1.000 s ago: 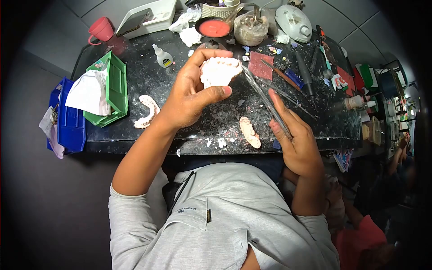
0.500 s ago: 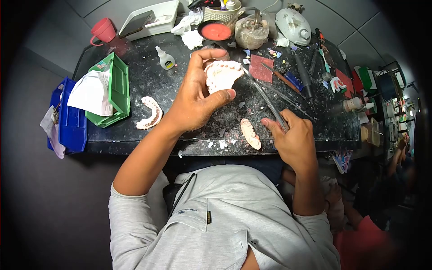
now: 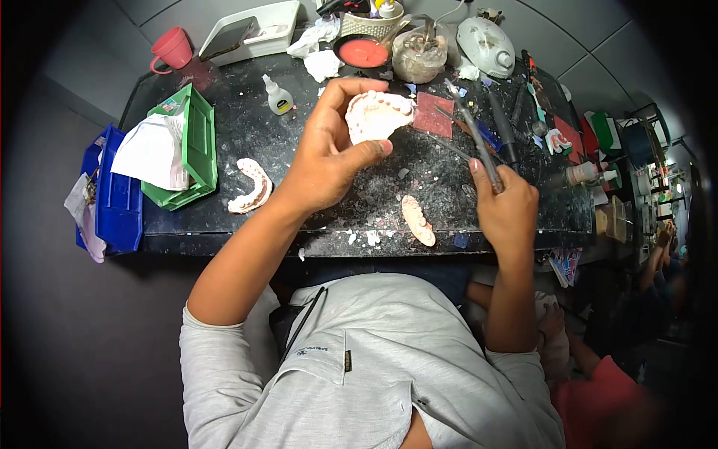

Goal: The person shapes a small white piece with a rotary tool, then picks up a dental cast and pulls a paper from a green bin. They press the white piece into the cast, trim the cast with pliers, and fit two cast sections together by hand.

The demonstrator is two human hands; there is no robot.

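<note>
My left hand [image 3: 329, 153] is closed round a pale plaster dental model [image 3: 378, 117], held above the black bench with its row of teeth facing up. My right hand [image 3: 508, 209] grips a long thin metal tool [image 3: 479, 138], whose tip points up and away from me, apart from the model. On the bench between my hands and nearer to me lies a small pinkish piece with teeth shapes [image 3: 418, 221]. A horseshoe-shaped plaster model [image 3: 253, 186] rests to the left of my left forearm.
Green [image 3: 200, 150] and blue [image 3: 120, 202] bins stand at the left. Behind are a small bottle [image 3: 277, 97], a black bowl of red material [image 3: 363, 52] and a pink mug [image 3: 171, 49]. A red sheet [image 3: 434, 114] and several tools lie at the right. Another person's pink sleeve [image 3: 609, 396] shows lower right.
My right hand has moved right with the tool, whose tip is now away from the plaster model. The model in my left hand has shifted slightly right.
</note>
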